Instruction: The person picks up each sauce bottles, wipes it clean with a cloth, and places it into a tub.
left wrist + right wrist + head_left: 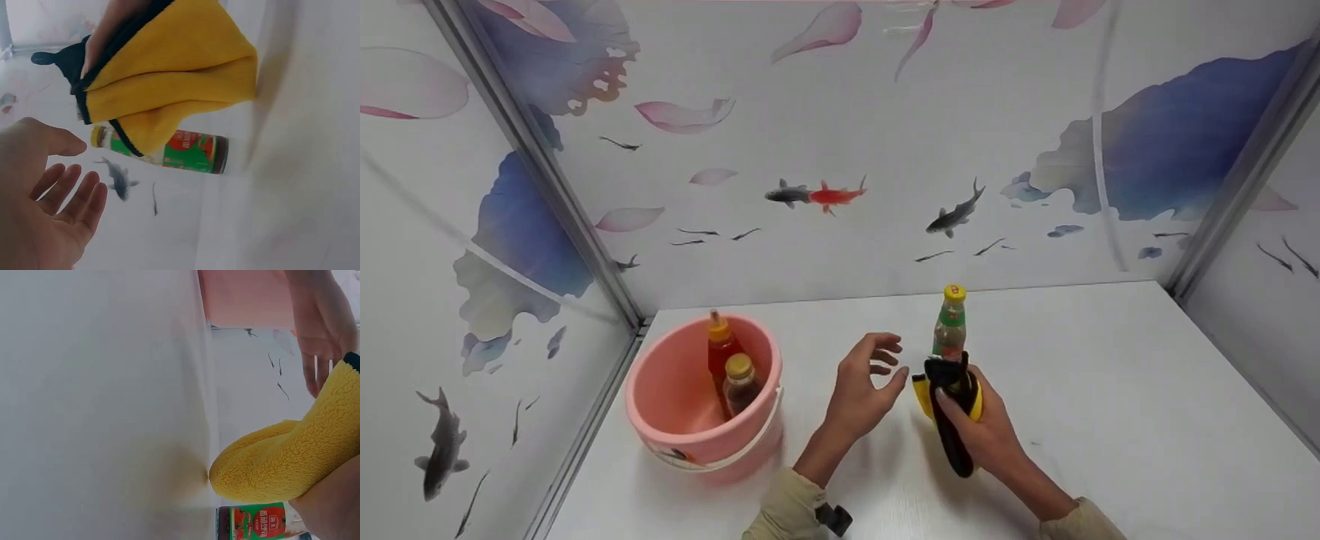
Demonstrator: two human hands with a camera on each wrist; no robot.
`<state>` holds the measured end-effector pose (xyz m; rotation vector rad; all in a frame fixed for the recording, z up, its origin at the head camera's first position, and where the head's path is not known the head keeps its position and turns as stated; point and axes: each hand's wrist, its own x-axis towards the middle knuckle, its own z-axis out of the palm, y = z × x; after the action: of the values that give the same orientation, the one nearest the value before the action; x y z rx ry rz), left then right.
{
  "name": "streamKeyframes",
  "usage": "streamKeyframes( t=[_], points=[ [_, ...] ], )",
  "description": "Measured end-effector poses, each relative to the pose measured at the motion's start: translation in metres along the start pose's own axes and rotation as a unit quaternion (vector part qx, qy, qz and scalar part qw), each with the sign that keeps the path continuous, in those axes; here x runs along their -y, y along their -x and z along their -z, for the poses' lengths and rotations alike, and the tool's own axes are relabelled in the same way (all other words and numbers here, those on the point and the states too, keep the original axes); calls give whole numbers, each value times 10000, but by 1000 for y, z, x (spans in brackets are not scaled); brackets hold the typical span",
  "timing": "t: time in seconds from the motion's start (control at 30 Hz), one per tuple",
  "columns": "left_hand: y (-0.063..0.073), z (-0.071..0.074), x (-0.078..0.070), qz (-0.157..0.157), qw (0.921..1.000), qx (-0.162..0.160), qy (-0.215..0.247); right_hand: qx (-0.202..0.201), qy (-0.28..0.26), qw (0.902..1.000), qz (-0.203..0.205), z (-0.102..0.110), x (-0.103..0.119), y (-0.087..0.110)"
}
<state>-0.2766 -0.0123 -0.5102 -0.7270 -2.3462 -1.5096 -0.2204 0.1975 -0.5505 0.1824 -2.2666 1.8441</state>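
My right hand (pixel 986 431) grips a yellow and black cloth (pixel 174 67), which hangs down in folds. Partly hidden by the cloth is an upright glass ketchup bottle (pixel 951 326) with a yellow cap and green neck label. Tomatoes show on the bottle's red and green label in the right wrist view, with dark contents near its base. Whether the right fingers touch the bottle is hidden. To the left of the cloth, my left hand (pixel 862 386) hovers with loosely bent fingers and holds nothing; a gap separates it from cloth and bottle.
A pink bucket (pixel 649 375) with a white handle stands on the left of the white table (pixel 1110 390). Inside lean a red sauce bottle (pixel 718 349) with a nozzle and a yellow-capped jar or bottle (pixel 741 386). Printed panels (pixel 840 120) wall the table's back and sides.
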Motion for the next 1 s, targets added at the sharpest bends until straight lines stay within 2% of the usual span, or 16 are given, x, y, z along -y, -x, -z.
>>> streamKeyframes(
  t=[0.23, 0.5, 0.67, 0.8, 1.0],
  points=[
    [-13, -37, 17, 425, 9990, 100, -54, -204, -38, 9997, 131, 14, -4, 1],
    [-29, -70, 26, 719, 9972, 191, 75, -377, 65, 9992, 75, 31, -6, 0],
    [-37, -85, 30, 795, 9966, 184, 131, -500, 194, 9985, 113, 35, -7, -1],
    [-44, -95, 34, 880, 9960, 158, -26, -614, 208, 9978, 151, 38, -8, -2],
    [-57, -105, 38, 1019, 9946, 176, 7, -660, 227, 9975, 103, 42, -6, -4]
  ],
)
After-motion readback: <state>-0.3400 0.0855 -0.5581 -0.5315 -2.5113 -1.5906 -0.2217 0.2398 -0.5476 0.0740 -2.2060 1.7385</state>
